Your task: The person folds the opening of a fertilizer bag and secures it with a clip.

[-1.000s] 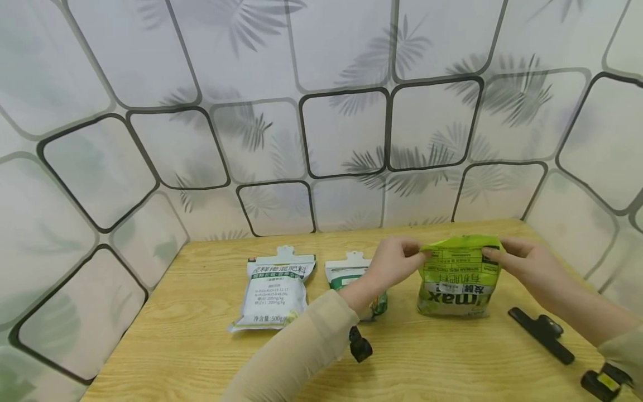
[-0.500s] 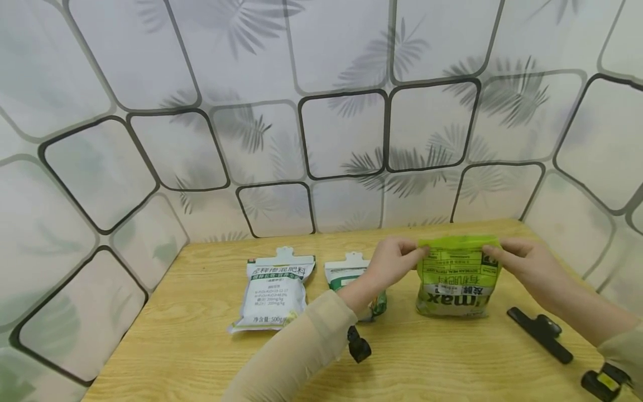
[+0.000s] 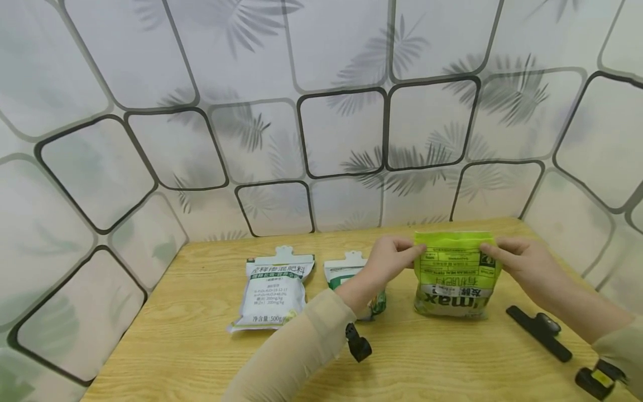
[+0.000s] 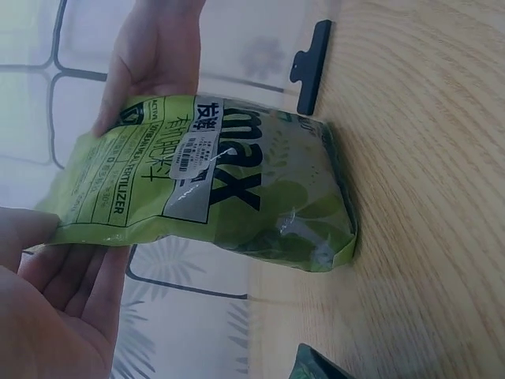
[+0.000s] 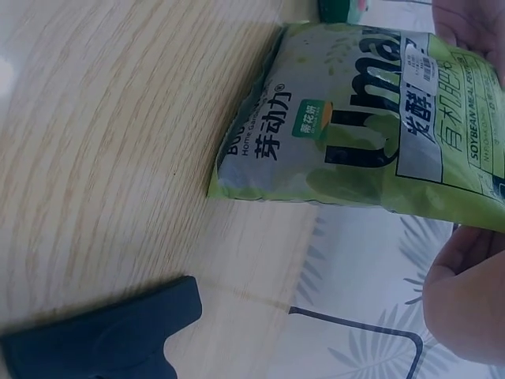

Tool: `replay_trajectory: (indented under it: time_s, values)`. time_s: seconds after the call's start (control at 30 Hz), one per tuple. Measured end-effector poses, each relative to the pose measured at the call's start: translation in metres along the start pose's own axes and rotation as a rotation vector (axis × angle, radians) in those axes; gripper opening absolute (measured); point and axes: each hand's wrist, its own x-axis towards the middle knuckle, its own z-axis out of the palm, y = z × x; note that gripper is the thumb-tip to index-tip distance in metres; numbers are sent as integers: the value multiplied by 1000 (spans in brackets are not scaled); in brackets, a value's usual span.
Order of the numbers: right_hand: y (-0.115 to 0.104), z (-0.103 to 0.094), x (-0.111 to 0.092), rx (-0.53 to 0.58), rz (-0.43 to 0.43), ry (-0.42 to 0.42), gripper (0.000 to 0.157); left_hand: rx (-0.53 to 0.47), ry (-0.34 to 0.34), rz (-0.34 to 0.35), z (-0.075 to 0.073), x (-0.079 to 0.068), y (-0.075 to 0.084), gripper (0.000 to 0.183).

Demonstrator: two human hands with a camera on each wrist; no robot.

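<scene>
A green bag of fertilizer stands upright on the table at the right, its printed front towards me. My left hand pinches its top left corner between thumb and fingers. At the top right corner my right hand pinches it the same way. Between the two hands the top edge runs straight and flat. The left wrist view shows the bag with both hands at its top end. In the right wrist view its lower end rests on the wood. A black bag clip lies right of the bag.
A white fertilizer bag with a white clip on its top lies at the left. Beside it, partly behind my left forearm, is a green-and-white bag with another white clip. Patterned cloth walls stand behind the wooden table.
The bag's top edge has gone from folded over and wavy to upright and straight. Both hands keep their pinch on its corners and have shifted slightly to the left.
</scene>
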Motion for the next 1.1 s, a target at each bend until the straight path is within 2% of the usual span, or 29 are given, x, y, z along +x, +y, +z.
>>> replay_trajectory:
  time_s: [0.17,0.23,0.33,0.37,0.43,0.63,0.77,0.9,1.03,1.1]
  values:
    - [0,-1,3,-45,-11,28,73,-31,21,-27,1,0,1,54]
    - [3,-2,4,-46,-37,53,60,-50,32,-44,1,0,1,50]
    - [6,-4,5,-9,-95,80,29,-86,45,-61,1,0,1,40]
    - [7,-5,5,3,-108,84,23,-97,46,-65,1,0,1,37]
    - [6,-6,5,49,-139,78,25,-119,50,-66,0,1,0,33]
    - [4,-4,3,95,-216,84,24,-131,58,-63,0,3,0,40]
    - [5,-2,3,100,-256,92,23,-132,85,-69,2,5,-1,32]
    - [6,-3,2,86,-248,97,26,-129,100,-72,3,6,-3,20]
    - [7,-4,1,133,-206,88,26,-118,117,-47,4,5,-4,32]
    - [7,-5,1,165,-170,78,26,-111,120,-14,4,5,-4,25]
